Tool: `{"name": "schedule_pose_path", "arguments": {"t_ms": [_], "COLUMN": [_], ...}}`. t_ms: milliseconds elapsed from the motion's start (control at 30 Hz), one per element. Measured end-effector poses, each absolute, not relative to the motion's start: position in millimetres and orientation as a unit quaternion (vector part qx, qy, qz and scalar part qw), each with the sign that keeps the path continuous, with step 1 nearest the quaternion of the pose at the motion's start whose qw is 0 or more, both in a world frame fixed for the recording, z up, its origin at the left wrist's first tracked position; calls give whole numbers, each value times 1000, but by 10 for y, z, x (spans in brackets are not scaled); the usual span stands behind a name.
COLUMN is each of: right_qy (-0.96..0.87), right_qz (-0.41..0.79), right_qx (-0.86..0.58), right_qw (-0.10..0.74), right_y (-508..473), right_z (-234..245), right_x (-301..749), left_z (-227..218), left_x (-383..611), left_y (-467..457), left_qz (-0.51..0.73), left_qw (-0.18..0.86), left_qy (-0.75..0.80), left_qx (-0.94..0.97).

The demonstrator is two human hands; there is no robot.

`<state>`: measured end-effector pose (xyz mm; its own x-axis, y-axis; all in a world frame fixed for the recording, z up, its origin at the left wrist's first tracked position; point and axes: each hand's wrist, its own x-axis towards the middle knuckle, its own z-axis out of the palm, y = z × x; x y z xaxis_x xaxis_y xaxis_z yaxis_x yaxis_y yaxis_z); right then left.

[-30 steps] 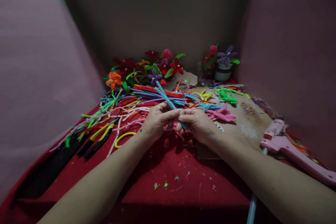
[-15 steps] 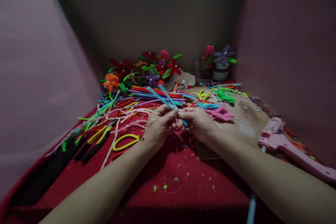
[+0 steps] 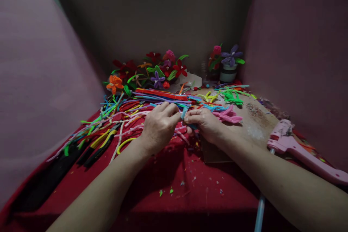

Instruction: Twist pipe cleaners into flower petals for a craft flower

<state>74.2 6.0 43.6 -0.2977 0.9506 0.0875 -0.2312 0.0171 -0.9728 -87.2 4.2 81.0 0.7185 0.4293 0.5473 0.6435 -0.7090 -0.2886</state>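
Note:
Light blue pipe cleaners (image 3: 184,112) are pinched between my two hands above the middle of the table. My left hand (image 3: 161,125) is closed on them, its back turned up and its fingers partly hidden. From the right, my right hand (image 3: 202,121) grips the same blue strands between thumb and fingers. One blue end pokes up between the hands, and another bit shows below the right fingertips. Behind the hands lies a bundle of red, purple and blue pipe cleaners (image 3: 163,95). Pink pipe-cleaner loops (image 3: 228,115) rest just beyond my right hand.
Yellow-and-black pliers (image 3: 100,145) and a yellow scissor handle (image 3: 125,145) lie at left. A pink glue gun (image 3: 296,146) with a glue stick is at right on a board (image 3: 250,130). Pipe-cleaner flowers (image 3: 157,72) and a potted purple flower (image 3: 230,59) stand at the back.
My left hand has turned over, back upward, and shifted slightly left. The two long blue ends that stuck up and left are now mostly bent down or hidden. My right hand stays nearly in place.

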Motion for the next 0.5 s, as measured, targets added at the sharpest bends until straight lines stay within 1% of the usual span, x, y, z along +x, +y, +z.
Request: {"name": "schedule_pose_path", "arguments": {"t_ms": [67, 133, 200, 300, 367, 433, 467, 500], "right_qy": [-576, -642, -708, -769, -785, -793, -789, -778], "right_qz": [568, 494, 379, 202, 137, 105, 107, 130], "right_qx": [-367, -392, -409, -409, -394, -377, -374, -377], "right_qw": [460, 436, 434, 448, 457, 468, 475, 485], "right_y": [44, 15, -28, -111, -155, -172, -167, -154], "right_z": [451, 462, 467, 464, 460, 460, 463, 468], "right_x": [740, 723, 696, 659, 647, 648, 652, 657], "left_z": [833, 848, 869, 902, 904, 885, 871, 858], "left_x": [-861, -855, -858, -880, -899, -912, -913, -911], "left_y": [7, -6, 8, 69, 119, 159, 172, 178], "left_qz": [-182, -162, -171, -201, -213, -204, -198, -197], "left_qw": [211, 128, -20, -335, -530, -663, -701, -717], "left_qy": [-308, -347, -414, -489, -481, -437, -415, -400], "left_qx": [-910, -915, -894, -780, -665, -572, -545, -535]}}
